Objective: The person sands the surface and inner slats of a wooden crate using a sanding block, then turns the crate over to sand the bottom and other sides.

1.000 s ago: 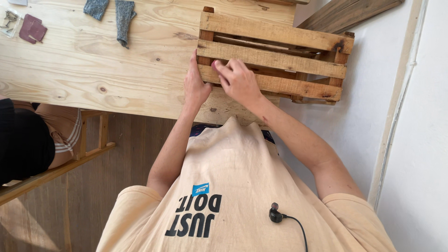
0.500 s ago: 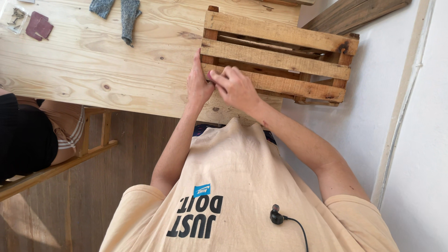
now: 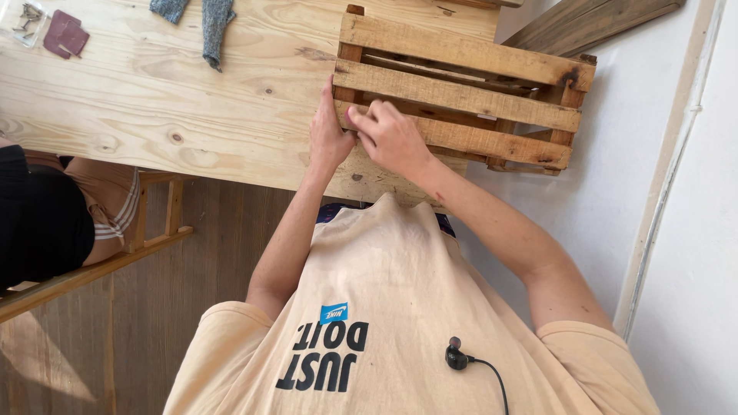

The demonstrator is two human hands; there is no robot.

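A rough wooden slat crate (image 3: pixel 461 96) lies on its side at the right end of a pale pine table (image 3: pixel 177 100), overhanging the table's end. My left hand (image 3: pixel 327 138) is pressed against the crate's left corner post, fingers pointing up along it, holding it steady. My right hand (image 3: pixel 392 142) rests on the lowest slat right beside the left hand. Its fingers are bent and the fingertips press on the wood. Whether something small is pinched under those fingers is hidden.
Dark red sandpaper pieces (image 3: pixel 65 34), a clear bag of screws (image 3: pixel 27 15) and grey fabric pieces (image 3: pixel 211 23) lie on the far left of the table. Another person (image 3: pixel 46 223) sits on a wooden bench (image 3: pixel 146 223) at left. A white wall (image 3: pixel 676 230) is close on the right.
My right hand slid slightly left and down along the lowest slat, its fingers curling closer to the left hand. The left hand stayed on the corner post.
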